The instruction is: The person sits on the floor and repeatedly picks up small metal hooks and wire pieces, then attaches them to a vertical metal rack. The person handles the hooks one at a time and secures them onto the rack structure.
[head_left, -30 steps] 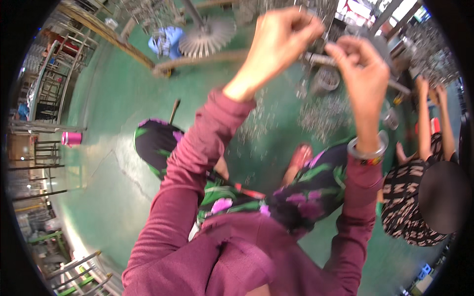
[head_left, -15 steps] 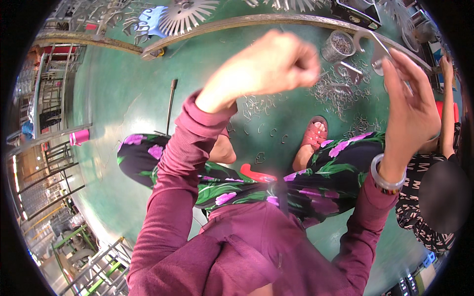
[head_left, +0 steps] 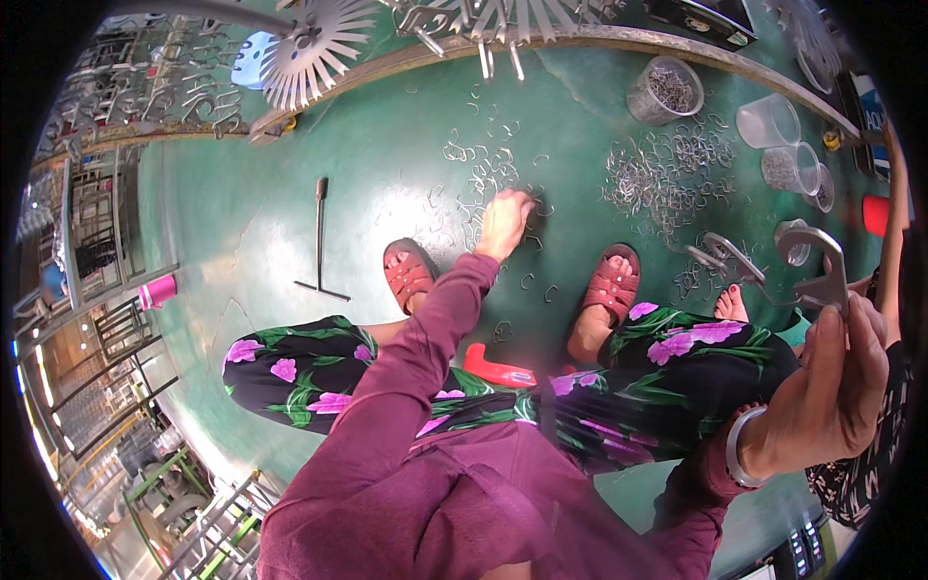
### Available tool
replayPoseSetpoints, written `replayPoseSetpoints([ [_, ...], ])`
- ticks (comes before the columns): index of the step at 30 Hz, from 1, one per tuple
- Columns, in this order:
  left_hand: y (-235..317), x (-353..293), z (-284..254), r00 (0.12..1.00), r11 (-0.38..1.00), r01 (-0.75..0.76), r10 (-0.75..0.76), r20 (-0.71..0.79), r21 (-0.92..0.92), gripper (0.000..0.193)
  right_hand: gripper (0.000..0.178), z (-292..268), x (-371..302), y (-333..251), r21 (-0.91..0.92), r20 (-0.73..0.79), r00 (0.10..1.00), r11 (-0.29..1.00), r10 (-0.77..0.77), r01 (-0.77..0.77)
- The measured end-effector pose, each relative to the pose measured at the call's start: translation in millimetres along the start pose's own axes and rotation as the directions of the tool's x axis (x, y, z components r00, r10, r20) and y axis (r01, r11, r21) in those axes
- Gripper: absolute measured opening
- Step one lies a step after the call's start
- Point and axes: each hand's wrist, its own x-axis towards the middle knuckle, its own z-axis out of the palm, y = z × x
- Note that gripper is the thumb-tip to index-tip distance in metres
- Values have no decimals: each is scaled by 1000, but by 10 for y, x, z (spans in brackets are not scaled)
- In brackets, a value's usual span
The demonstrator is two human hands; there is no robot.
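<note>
My left hand (head_left: 505, 222) reaches down to the floor, fingers curled together among small C-shaped metal wire clips (head_left: 476, 193); whatever is in its fingertips is hidden. At the right, my raised right hand (head_left: 822, 396) pinches a flat silver metal hook (head_left: 826, 275) by its lower end, the curved part pointing up. Just left of that hook is another bent metal piece (head_left: 725, 259), above the floor; I cannot tell whether the two are joined. A larger heap of wire clips (head_left: 667, 169) is spread on the floor beyond my right foot.
A clear tub (head_left: 667, 89) of clips stands behind the heap, with clear plastic cups (head_left: 770, 123) to its right. A metal rail (head_left: 541, 39) crosses the far side, under fan-shaped metal parts (head_left: 314, 43). A T-handled tool (head_left: 321, 242) lies left. Another person's arm (head_left: 894, 222) is at right.
My left hand has dropped from its raised place to the clips on the floor. My right hand has moved lower and rightward, with the metal hook now upright in its fingers.
</note>
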Motion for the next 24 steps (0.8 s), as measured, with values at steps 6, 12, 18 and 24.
replayPoseSetpoints([
  [6, -78, 145, 108, 980, 932, -198, 178, 92, 303, 13, 23, 91, 89, -44, -47, 26, 999, 998, -28, 29],
  [12, 127, 283, -273, 997, 986, -75, 76, 3, -149, 15, 23, 275, 155, -125, 39, 19, 999, 999, 32, -32],
  [18, 1291, 211, -1725, 999, 616, -30, 45, -3, -787, 15, 18, 489, 149, -74, 187, 113, 988, 975, 104, -124],
  [24, 2359, -241, -2642, 748, 673, -657, 526, -405, -341, 11, 11, 604, 182, -228, 135, 226, 971, 984, 80, -112],
])
